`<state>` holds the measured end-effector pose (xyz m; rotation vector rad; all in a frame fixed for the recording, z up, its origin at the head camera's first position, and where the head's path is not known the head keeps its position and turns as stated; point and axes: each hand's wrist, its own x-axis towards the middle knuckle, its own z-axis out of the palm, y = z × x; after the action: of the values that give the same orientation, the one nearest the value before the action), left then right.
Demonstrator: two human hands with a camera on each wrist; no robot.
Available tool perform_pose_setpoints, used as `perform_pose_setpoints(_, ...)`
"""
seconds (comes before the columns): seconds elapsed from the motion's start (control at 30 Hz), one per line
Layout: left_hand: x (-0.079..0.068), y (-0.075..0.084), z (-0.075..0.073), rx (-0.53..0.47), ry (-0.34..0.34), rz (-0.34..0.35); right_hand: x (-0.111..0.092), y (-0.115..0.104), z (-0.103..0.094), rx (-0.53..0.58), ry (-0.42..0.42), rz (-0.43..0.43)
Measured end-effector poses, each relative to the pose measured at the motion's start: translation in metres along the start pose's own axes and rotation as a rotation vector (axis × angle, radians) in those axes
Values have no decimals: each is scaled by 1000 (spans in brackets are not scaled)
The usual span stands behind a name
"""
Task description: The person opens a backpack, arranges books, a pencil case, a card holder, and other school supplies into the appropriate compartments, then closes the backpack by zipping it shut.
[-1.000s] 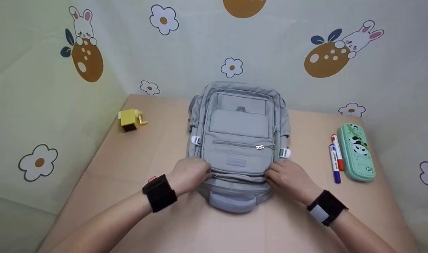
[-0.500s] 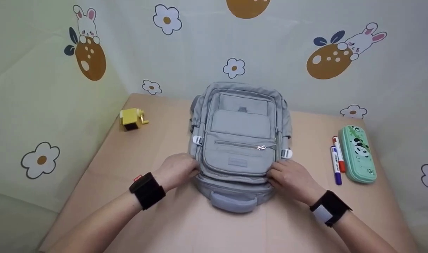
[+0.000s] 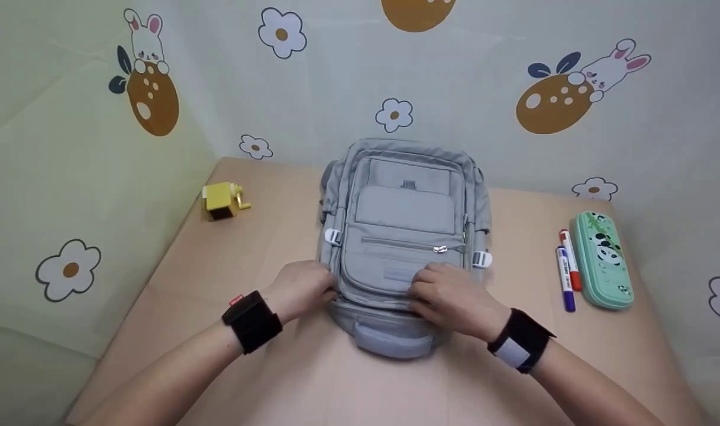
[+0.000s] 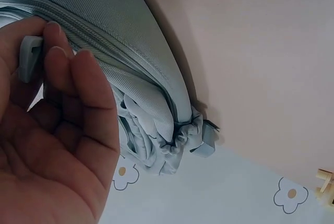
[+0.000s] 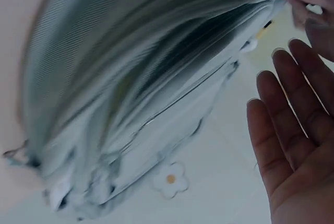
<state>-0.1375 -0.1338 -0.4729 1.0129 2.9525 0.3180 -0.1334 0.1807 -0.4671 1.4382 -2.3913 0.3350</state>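
Note:
A grey backpack (image 3: pixel 404 210) lies front up, its carry handle (image 3: pixel 393 341) toward me. At its left edge my left hand (image 3: pixel 300 290) pinches the zipper pull with curled fingers. The left wrist view shows the zipper track (image 4: pixel 86 28) beside those fingertips and a small pale buckle (image 4: pixel 31 58) by the thumb. My right hand (image 3: pixel 454 299) is over the lower front of the bag, near its label. In the right wrist view its fingers (image 5: pixel 284 106) are nearly straight and hold nothing, and the zipped compartment (image 5: pixel 182 51) gapes, its inside dark.
A yellow pencil sharpener (image 3: pixel 220 200) with a crank stands at the back left. On the right lie a blue marker (image 3: pixel 565 278), a red marker (image 3: pixel 570 260) and a green panda pencil case (image 3: pixel 603 260). A patterned cloth wall (image 3: pixel 336 77) borders the table (image 3: pixel 265 236).
My left hand has drawn left along the zipper to the bag's left edge. My right hand has let go of the right edge and moved left over the front.

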Motion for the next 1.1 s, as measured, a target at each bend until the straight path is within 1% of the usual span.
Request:
perform_pose_setpoints(0.1, 0, 1, 1, 22, 17, -5, 18, -12, 7, -4, -77, -5)
perform_pose_setpoints(0.17, 0, 2, 2, 25, 30, -11, 27, -19, 13, -22, -132, 6)
perform_pose_setpoints(0.23, 0, 2, 1, 17, 31, -23, 34, -24, 19, -49, -178, 28)
perform_pose_setpoints(0.3, 1, 3, 0, -8, 30, -39, 38, -27, 24, -84, -200, 52)
perform_pose_setpoints(0.37, 0, 2, -2, -41, 30, -54, 40, -28, 28, -123, -198, 64)
perform_pose_setpoints(0.5, 0, -1, -6, -107, 24, -72, 42, -27, 36, -212, -150, 40)
perform_pose_setpoints(0.6, 0, -2, -8, -117, 16, -70, 43, -28, 38, -251, -131, 32)
perform_pose_setpoints(0.7, 1, -3, -9, -78, 38, -47, 42, -29, 36, -251, -132, 40)
perform_pose_setpoints(0.87, 6, -11, -8, 30, 136, -11, 39, -29, 30, -209, -96, 61)
perform_pose_setpoints(0.97, 12, -18, -8, 68, 177, -23, 37, -29, 26, -192, -78, 75)
perform_pose_setpoints(1.1, 23, -28, -7, 99, 203, -51, 35, -30, 23, -186, -76, 84)
